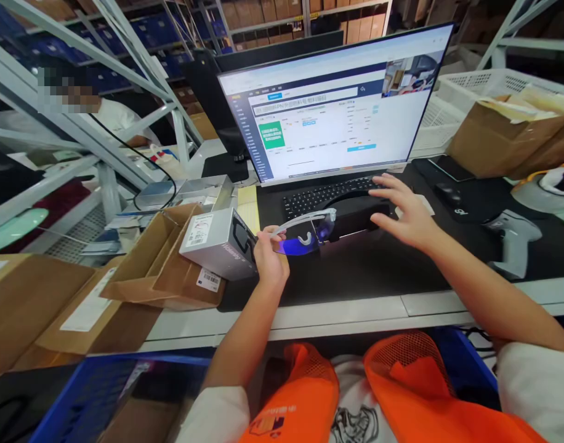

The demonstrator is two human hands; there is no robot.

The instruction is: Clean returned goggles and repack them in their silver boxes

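Note:
My left hand (271, 259) is closed around one end of a pair of sunglasses (300, 243) with a blue mirrored lens and pale grey temples, held above the black desk mat. A black item, which looks like a glasses case (356, 223), lies behind and to the right of the sunglasses, partly covered by them. At its right end my right hand (409, 212) has its fingers spread; whether the fingertips touch the black item I cannot tell. Beside my left hand, a silver-grey printed box (217, 243) leans on an open cardboard box (166, 264).
A monitor (328, 117) stands behind a black keyboard (326, 194). To the right are a mouse (448, 195), a grey barcode scanner (515, 243) and a brown paper package (499, 138). Blue bins sit under the desk edge. Another person (120, 120) is beyond the metal frame at left.

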